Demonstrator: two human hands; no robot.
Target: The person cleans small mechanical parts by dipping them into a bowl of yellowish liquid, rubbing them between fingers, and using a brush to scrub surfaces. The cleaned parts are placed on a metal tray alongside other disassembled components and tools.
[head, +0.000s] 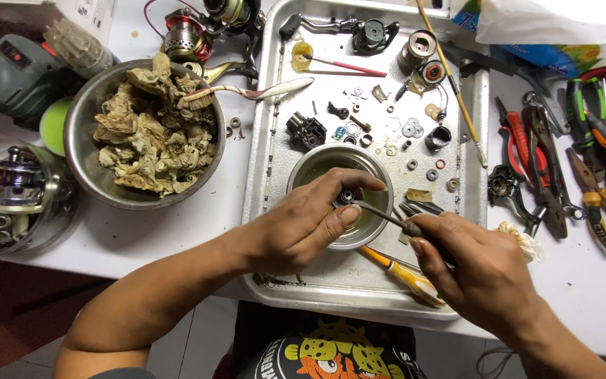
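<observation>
Cleaning step: left hand [303, 221] pinches a small round part [347, 196] over the small bowl [317, 160], tray centre. Right hand [482, 270], at 4 o'clock, grips a tool [380, 213] touching it. Next move likely needs steady scrubbing.

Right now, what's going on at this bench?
A person is working over a small round metal bowl standing in a silver metal tray. The left hand pinches a small dark round part above the bowl, while the right hand works a thin dark-handled tool against it. Loose washers and small reel parts lie scattered in the tray. A large steel bowl of stained crumpled rags sits to the left; red-handled pliers lie on the right.
</observation>
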